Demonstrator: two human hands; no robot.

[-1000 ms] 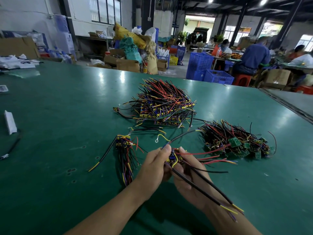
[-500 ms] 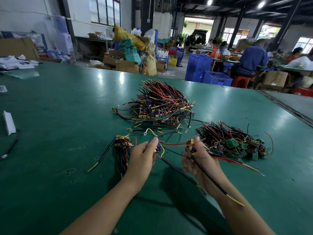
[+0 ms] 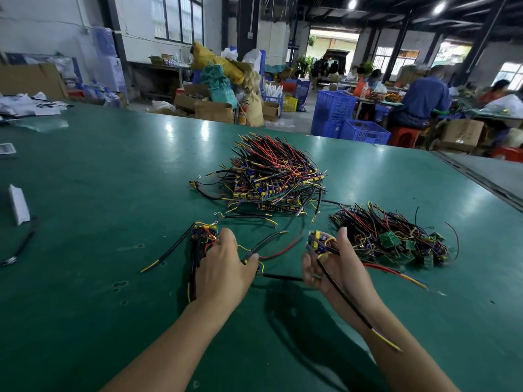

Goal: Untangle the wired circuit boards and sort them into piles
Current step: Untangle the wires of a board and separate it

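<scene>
Circuit board point(image 3: 319, 242) sat pinched in the right hand point(image 3: 339, 268); left hand point(image 3: 223, 267) pinched a black wire point(image 3: 271, 238). Tugged while crossed, leads might've snagged the small pile point(image 3: 203, 236).

I take the big pile of wired boards point(image 3: 271, 176) as my mark. It sits on the table point(image 3: 113, 278), out beyond both my hands. Nearer me and to its right lies the second pile point(image 3: 390, 239), apart from it. Nearer me and to its left lies a small bundle point(image 3: 202, 236). My left hand point(image 3: 223, 267) is just beside that bundle, on its right, pinching a lead point(image 3: 268, 240). Two loose wires point(image 3: 249, 217) lie between the big pile and that hand. My right hand point(image 3: 336, 267), nearer me than the big pile and just left of the second pile, holds one board point(image 3: 319, 241). Far to the big pile's left lies a paper slip point(image 3: 18, 203). Behind the big pile, past the table's edge, stand boxes point(image 3: 212, 110) and crates point(image 3: 348, 120).
</scene>
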